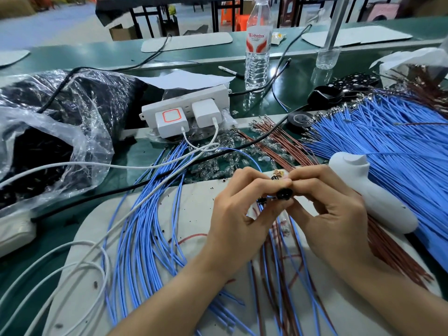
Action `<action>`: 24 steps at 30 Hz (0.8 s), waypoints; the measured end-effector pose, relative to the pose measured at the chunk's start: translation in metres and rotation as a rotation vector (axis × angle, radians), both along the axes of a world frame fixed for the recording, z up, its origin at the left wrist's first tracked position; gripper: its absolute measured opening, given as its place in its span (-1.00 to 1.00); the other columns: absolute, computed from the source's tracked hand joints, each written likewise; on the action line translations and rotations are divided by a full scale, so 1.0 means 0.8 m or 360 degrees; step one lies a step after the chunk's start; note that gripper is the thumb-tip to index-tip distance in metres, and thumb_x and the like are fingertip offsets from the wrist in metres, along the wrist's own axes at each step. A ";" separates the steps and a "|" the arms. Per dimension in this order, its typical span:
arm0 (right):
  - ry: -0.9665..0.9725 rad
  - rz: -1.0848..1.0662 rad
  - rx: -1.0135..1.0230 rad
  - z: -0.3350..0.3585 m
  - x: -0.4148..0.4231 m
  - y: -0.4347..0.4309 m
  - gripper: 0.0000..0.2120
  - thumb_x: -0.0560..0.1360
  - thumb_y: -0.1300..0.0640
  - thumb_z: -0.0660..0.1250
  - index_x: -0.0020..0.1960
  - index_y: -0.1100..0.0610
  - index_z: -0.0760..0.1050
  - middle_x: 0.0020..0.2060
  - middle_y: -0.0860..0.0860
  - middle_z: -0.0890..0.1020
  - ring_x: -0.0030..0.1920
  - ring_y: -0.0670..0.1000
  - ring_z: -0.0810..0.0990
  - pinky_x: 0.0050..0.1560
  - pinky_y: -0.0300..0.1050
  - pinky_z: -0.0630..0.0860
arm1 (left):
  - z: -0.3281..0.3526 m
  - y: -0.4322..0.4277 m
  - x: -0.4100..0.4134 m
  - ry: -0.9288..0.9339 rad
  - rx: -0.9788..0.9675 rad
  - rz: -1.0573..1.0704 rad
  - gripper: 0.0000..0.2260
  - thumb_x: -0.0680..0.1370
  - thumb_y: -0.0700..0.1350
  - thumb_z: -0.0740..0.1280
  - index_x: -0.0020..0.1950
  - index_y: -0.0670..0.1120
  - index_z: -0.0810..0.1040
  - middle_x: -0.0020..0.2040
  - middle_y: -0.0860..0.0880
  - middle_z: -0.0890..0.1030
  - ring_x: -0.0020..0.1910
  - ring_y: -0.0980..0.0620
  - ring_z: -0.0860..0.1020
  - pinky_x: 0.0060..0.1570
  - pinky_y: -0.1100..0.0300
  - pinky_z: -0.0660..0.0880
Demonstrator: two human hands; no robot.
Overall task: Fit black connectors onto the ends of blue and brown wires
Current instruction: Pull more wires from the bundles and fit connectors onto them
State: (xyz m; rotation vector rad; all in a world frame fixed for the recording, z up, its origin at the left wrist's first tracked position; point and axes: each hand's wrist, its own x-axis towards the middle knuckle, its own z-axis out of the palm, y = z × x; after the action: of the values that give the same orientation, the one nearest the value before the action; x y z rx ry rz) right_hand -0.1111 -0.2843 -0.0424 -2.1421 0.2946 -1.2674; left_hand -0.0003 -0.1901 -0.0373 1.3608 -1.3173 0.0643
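A: Hands first?
B: Left hand (232,214) and right hand (332,209) meet at centre, fingers curled. Both pinch one black connector (282,194) between their fingertips. Neither is nearer.

A: How does it lie?
B: Socket face toward the camera, so I judge its long axis runs away, toward 12 o'clock. Brass terminals (278,174) show just beyond it at 12. A blue wire (244,151) arcs off toward 11. Seated or not: cannot tell.

A: The coming move?
B: Likely a straight push along that axis.

A: Anything around them?
B: Loose wires (278,263), blue and brown, lie under the hands on a white mat (84,251). Slack there could snag. A fan of blue wires (145,226) at 9. A white handheld tool (371,190) just beside the right hand at 3.

A: Farther out?
B: Brown wires (278,141) at 12. A big blue bundle (388,141) at 2. On the desk (135,151), a power strip (186,112) at 11 and a plastic bag (48,117) at 10. A water bottle (258,44) sits far at 12.
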 end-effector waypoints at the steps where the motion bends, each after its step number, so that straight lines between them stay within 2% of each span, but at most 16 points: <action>1: 0.0013 0.0006 0.0010 0.000 0.001 0.000 -0.92 0.40 0.32 0.41 -0.10 0.26 0.61 -0.11 0.03 0.56 -0.09 0.00 0.60 -0.05 -0.15 0.58 | -0.001 0.000 0.000 -0.0024 0.0005 0.0035 -0.84 0.45 -0.23 0.43 0.02 -0.22 0.65 -0.15 -0.08 0.54 -0.16 -0.04 0.55 -0.13 0.20 0.50; 4: 0.0105 0.0024 0.0150 -0.002 0.007 -0.004 -0.85 0.39 0.33 0.42 -0.06 0.19 0.62 -0.11 0.00 0.57 -0.09 -0.06 0.60 -0.03 -0.25 0.56 | -0.004 -0.002 0.004 -0.0043 0.0035 0.0157 -0.84 0.43 -0.24 0.46 0.00 -0.21 0.66 -0.13 -0.09 0.55 -0.14 -0.04 0.55 -0.11 0.20 0.50; 7: 0.0173 -0.0075 0.0317 0.001 0.008 -0.010 -0.75 0.40 0.45 0.41 -0.05 0.13 0.61 -0.11 0.02 0.59 -0.10 -0.05 0.62 -0.04 -0.34 0.54 | -0.004 -0.003 0.006 -0.0009 0.0059 0.0141 -0.83 0.45 -0.23 0.43 0.04 -0.19 0.66 -0.06 -0.05 0.63 -0.10 0.09 0.57 -0.05 0.33 0.47; 10: 0.0036 -0.0141 0.0395 0.010 0.003 -0.015 -0.74 0.47 0.44 0.34 -0.05 0.10 0.60 -0.10 0.02 0.61 -0.16 -0.09 0.65 -0.06 -0.33 0.56 | -0.004 -0.003 0.005 0.0027 0.0128 0.0114 -0.79 0.46 -0.24 0.41 0.09 -0.14 0.64 -0.07 0.10 0.64 -0.15 0.22 0.58 -0.05 0.45 0.44; 13: -0.0198 -0.0001 0.0536 0.019 -0.003 -0.011 -0.83 0.54 0.31 0.31 0.01 0.08 0.58 -0.19 -0.01 0.66 -0.20 -0.06 0.68 -0.10 -0.26 0.58 | -0.006 -0.004 0.007 0.0047 0.0148 0.0114 -0.78 0.46 -0.23 0.41 0.10 -0.11 0.64 -0.08 0.12 0.65 -0.15 0.17 0.63 -0.05 0.35 0.52; 18: -0.0244 0.0173 0.0470 0.028 -0.007 0.000 -0.92 0.53 0.20 0.34 -0.02 0.06 0.56 -0.31 -0.06 0.64 -0.32 -0.07 0.65 -0.23 -0.29 0.56 | -0.007 -0.005 0.010 0.0067 0.0171 0.0129 -0.79 0.46 -0.24 0.42 0.08 -0.12 0.64 -0.11 0.05 0.68 -0.19 0.13 0.63 -0.09 0.29 0.54; 24: -0.0121 0.0140 0.0387 0.026 -0.005 0.001 -0.90 0.48 0.28 0.36 -0.04 0.14 0.59 -0.35 -0.06 0.62 -0.35 -0.11 0.62 -0.26 -0.36 0.53 | -0.006 -0.005 0.010 0.0023 0.0210 0.0090 -0.80 0.45 -0.23 0.44 0.07 -0.13 0.64 -0.10 0.11 0.64 -0.16 0.19 0.59 -0.07 0.39 0.47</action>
State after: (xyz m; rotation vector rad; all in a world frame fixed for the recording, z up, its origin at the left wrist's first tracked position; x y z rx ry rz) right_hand -0.1148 -0.2835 -0.0219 -1.8771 0.3024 -1.1949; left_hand 0.0076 -0.1937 -0.0424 1.5076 -1.2895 0.0061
